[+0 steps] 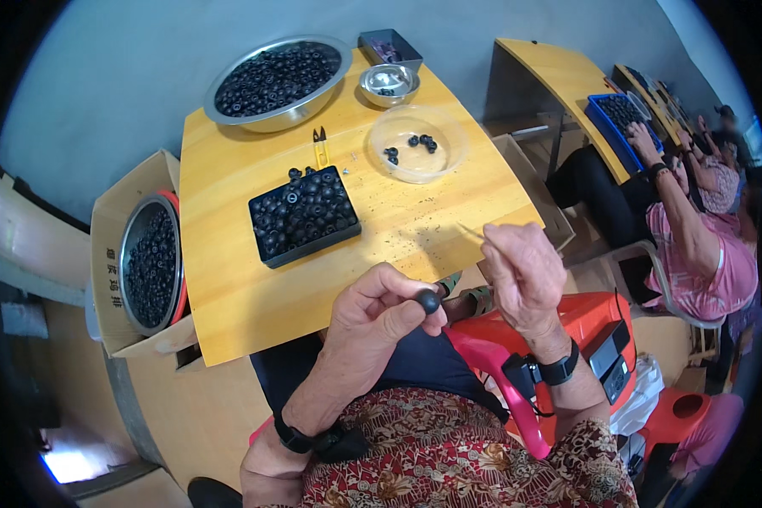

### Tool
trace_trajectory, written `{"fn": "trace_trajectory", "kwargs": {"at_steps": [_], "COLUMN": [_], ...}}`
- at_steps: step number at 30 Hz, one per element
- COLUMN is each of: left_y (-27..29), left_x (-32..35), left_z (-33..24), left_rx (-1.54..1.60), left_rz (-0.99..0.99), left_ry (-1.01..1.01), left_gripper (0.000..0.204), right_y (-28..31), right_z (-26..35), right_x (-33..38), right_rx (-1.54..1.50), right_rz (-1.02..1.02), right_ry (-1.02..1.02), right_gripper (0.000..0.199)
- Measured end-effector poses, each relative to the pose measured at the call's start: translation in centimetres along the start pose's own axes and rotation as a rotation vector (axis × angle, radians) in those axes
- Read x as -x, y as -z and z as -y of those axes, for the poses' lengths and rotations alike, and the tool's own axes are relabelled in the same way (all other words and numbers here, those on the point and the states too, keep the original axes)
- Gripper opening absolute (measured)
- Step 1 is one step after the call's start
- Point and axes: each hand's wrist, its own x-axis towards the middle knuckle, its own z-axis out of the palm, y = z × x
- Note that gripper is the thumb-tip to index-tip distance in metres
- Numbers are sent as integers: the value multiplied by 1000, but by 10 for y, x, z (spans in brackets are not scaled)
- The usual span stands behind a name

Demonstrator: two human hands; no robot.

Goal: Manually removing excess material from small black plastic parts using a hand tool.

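My left hand (374,311) pinches a small round black bead (429,300) between thumb and fingertips, held over my lap just off the near edge of the yellow table (229,288). My right hand (523,273) is raised beside it, fingers closed on a thin needle-like tool (469,231) that points up and left. The two hands are a few centimetres apart. A black tray (304,215) full of black beads lies on the table ahead of my left hand.
A large metal bowl of beads (278,80), a small metal bowl (387,83), a clear plastic dish (417,142) with a few beads and yellow snips (320,147) sit farther back. A boxed metal bowl (150,262) stands left. Another person (694,229) works at the right.
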Motion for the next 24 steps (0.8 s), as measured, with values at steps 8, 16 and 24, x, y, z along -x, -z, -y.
{"fn": "trace_trajectory", "kwargs": {"at_steps": [8, 16, 24], "left_y": [13, 12, 12], "left_x": [-1, -1, 0], "left_z": [13, 20, 21], "left_rx": [169, 150, 165], "left_rz": [-24, -113, -147], "left_ry": [19, 11, 37], "left_gripper": [18, 13, 13], "right_y": [5, -6, -7], "right_z": [39, 39, 37], "right_x": [-10, -6, -7], "right_rx": [-265, -156, -125], "right_rz": [97, 134, 153], "right_ry": [-95, 56, 98], "right_gripper": [37, 40, 43]}}
